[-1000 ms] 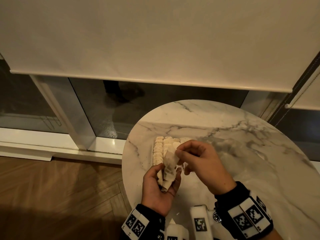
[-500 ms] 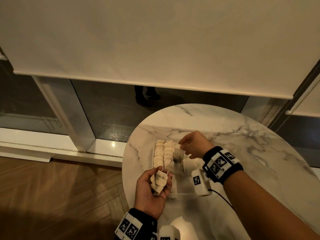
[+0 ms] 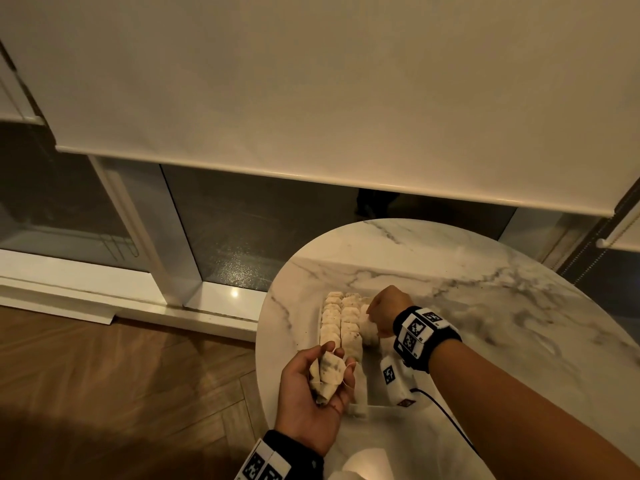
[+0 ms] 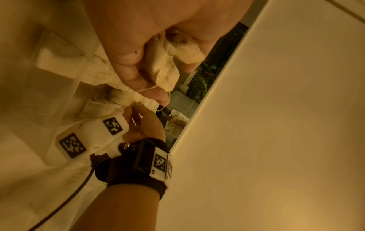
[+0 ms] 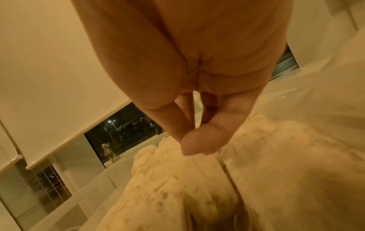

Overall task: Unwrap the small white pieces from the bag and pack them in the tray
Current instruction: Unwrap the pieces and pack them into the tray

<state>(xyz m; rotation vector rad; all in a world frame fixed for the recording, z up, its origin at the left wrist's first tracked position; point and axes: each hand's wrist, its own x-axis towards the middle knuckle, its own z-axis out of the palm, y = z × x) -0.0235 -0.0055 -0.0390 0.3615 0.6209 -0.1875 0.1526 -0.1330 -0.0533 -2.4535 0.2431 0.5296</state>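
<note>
Left side first: the left hand (image 3: 313, 393) hovers just off the near-left corner of the tray (image 3: 362, 398), palm up, fingers (image 4: 136, 76) curled round a crumpled little bag (image 3: 327, 370) with its string looped over a fingertip. I'd judge it is held there, close to the tray, as the supply, so the other hand has only a short trip.

Now the tray itself, a clear one on the marble worktop (image 3: 485, 306): two rows of small white pieces (image 3: 341, 318) stand packed tight against its left wall, which leaves the right side free for more.

Over to the right hand (image 3: 386, 311), at the tray's far end just right of those rows. Its thumb and fingers (image 5: 199, 140) are pinched together right above the pieces, likely setting one down to start a third row, though whether anything sits in that pinch I cannot tell.
</note>
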